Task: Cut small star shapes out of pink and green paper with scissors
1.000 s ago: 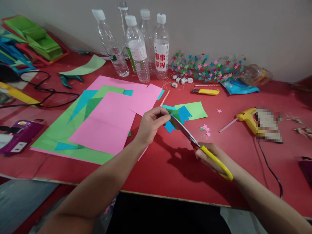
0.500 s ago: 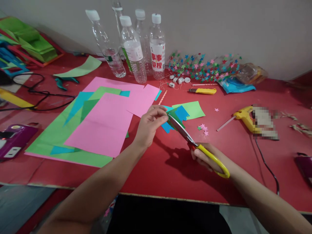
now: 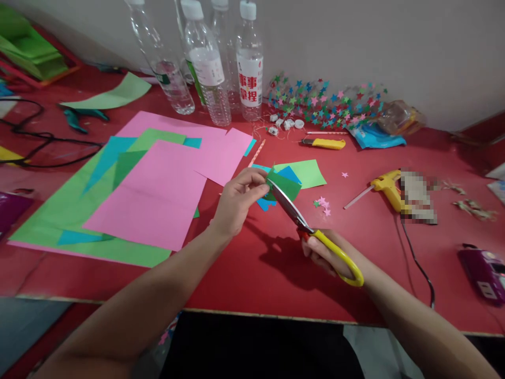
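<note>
My left hand (image 3: 241,199) pinches a small piece of dark green paper (image 3: 287,187) between thumb and fingers. My right hand (image 3: 325,252) grips yellow-handled scissors (image 3: 291,205), whose blades lie at the green paper close to my left fingertips. Under the held paper, a blue paper piece (image 3: 263,203) and a light green paper piece (image 3: 310,173) rest on the red table (image 3: 244,284). Several small pink and green paper stars (image 3: 324,202) lie to the right of the blades.
Pink sheets (image 3: 152,192) overlap green and blue ones at left. Several plastic bottles (image 3: 205,68) stand by the wall, near a heap of coloured stars (image 3: 325,102). A yellow cutter (image 3: 324,143) and a yellow glue gun (image 3: 389,187) with its cord lie at right.
The view has shifted slightly, so the table's things sit further left. The green paper has turned to show more of its face beside the scissor blades. Both hands keep their holds.
</note>
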Demonstrator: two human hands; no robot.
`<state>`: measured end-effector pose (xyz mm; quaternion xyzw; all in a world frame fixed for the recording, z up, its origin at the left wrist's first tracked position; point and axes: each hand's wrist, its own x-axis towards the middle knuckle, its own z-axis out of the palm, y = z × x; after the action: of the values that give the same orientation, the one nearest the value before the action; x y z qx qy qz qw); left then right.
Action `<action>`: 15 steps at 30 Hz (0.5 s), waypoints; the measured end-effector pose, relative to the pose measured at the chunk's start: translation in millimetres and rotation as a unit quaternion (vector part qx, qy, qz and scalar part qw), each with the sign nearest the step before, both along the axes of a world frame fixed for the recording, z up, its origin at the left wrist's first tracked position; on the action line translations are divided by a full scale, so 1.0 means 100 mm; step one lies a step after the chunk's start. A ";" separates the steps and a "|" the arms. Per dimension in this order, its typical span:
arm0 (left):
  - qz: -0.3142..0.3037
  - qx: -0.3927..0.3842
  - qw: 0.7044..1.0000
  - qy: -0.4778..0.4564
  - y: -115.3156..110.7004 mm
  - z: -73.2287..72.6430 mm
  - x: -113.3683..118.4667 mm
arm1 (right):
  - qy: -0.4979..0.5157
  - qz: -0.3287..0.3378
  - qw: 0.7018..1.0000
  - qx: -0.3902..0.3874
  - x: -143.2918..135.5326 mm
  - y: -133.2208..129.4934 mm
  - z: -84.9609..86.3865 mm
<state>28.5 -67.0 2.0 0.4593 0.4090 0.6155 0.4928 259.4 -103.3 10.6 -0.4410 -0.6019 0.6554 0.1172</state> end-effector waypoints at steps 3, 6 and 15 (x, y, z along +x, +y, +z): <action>0.002 -0.008 1.000 0.000 0.00 -0.01 0.01 | -0.035 -0.031 0.999 -0.016 -0.05 -0.03 0.01; -0.002 -0.016 1.000 -0.005 -0.01 0.00 0.02 | -0.062 -0.047 0.997 -0.013 -0.12 -0.06 0.04; -0.004 -0.005 1.000 -0.026 -0.01 -0.02 0.03 | -0.061 -0.048 0.997 0.009 -0.17 -0.08 0.05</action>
<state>31.5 -67.7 0.2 0.4426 0.3974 0.6228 0.5082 242.6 -111.0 15.1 -0.5074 -0.5924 0.6151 0.1153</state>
